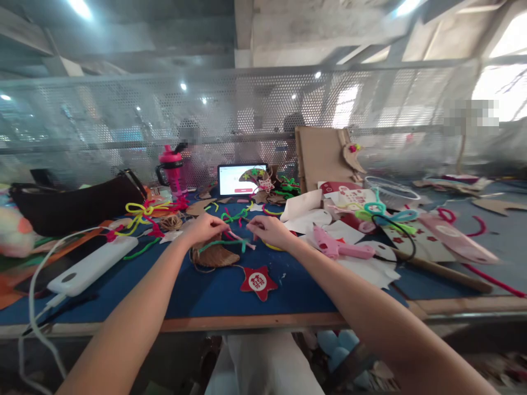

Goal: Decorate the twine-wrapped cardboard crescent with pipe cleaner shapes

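Note:
My left hand (201,230) and my right hand (269,231) hang close together above the blue table top (214,296). The left fingers pinch a short pink pipe cleaner (241,239), which runs toward my right fingertips. The right fingers are pinched too, but what they hold is too small to tell. Just below lies a green-and-teal pipe cleaner (222,245), resting across a woven brown piece (209,255). A red felt star (258,282) with a white centre lies nearer me, apart from both hands.
A pink glue gun (337,246) lies to the right among white paper and felt scraps. A white power bank (93,265) and its cable lie left, by a black pouch (74,208). A tablet (242,180), a pink bottle (172,171) and upright cardboard (321,156) stand behind.

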A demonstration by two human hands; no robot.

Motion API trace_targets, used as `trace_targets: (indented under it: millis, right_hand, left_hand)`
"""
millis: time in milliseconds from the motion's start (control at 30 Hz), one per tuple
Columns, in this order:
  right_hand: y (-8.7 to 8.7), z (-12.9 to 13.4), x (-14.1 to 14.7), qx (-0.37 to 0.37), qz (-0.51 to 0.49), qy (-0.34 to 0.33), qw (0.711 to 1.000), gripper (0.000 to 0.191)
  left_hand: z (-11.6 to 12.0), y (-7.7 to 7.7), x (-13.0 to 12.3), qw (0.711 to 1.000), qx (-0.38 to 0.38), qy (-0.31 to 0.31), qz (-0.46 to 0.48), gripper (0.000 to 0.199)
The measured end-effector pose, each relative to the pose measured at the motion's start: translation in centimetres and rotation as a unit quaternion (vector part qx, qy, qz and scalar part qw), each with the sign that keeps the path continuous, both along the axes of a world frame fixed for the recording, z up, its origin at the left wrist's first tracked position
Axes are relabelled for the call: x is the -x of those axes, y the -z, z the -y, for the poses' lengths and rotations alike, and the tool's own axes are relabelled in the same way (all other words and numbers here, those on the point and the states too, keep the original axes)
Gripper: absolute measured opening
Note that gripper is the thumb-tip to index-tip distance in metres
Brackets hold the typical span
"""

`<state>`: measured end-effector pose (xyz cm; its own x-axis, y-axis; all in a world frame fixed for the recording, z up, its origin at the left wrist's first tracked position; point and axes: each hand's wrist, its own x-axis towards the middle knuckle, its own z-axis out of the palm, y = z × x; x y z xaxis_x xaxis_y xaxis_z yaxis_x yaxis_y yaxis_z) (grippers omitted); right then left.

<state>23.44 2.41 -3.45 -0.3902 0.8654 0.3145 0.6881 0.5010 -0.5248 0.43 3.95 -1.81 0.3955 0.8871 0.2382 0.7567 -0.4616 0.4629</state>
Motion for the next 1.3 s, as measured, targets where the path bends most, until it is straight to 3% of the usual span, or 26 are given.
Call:
trace_targets:
  millis: [67, 133, 200, 367, 567, 833, 1067, 1300]
  right_hand:
    - [0.0, 0.0, -0.1, -0.002, 0.006, 0.008, 1.000, 0.035]
    - [0.1, -0.1, -0.2, -0.006, 0.016, 0.009, 1.000, 0.034]
    - [0.2, -0.2, -0.4, -0.008, 0.024, 0.006, 1.000, 0.031]
    - [0.3, -0.5, -0.8, 0.001, 0.015, -0.008, 1.000, 0.023]
    - [0.5, -0.4, -0.7, -0.021, 0.025, -0.039, 0.999, 0.024]
    - [1.2, 0.0, 0.5, -0.125, 0.110, -0.121, 0.979, 0.032]
    - [1.3, 0.4, 1.5, -0.160, 0.154, -0.080, 0.972, 0.011]
    - [0.8, -0.3, 0.3, -0.113, 0.038, -0.020, 0.993, 0.015]
  left_hand:
    - [-0.5, 0.0, -0.6, 0.998, -0.052, -0.046, -0.011, 0.037]
    - [-1.4, 0.0, -1.4, 0.980, -0.144, -0.138, -0.019, 0.033]
    - [-2.6, 0.2, -2.0, 0.963, -0.188, -0.186, -0.057, 0.025]
    - [-4.5, 0.7, -2.2, 0.964, -0.137, -0.202, -0.102, 0.019]
    - [-3.5, 0.6, -1.3, 0.943, -0.163, -0.286, -0.053, 0.022]
    - [-3.7, 1.0, 0.0, 0.941, -0.162, -0.286, -0.078, 0.025]
    - [-3.6, 1.3, 0.5, 0.962, -0.119, -0.244, 0.011, 0.023]
    - [-2.4, 0.3, 0.0, 0.953, -0.119, -0.260, -0.105, 0.018]
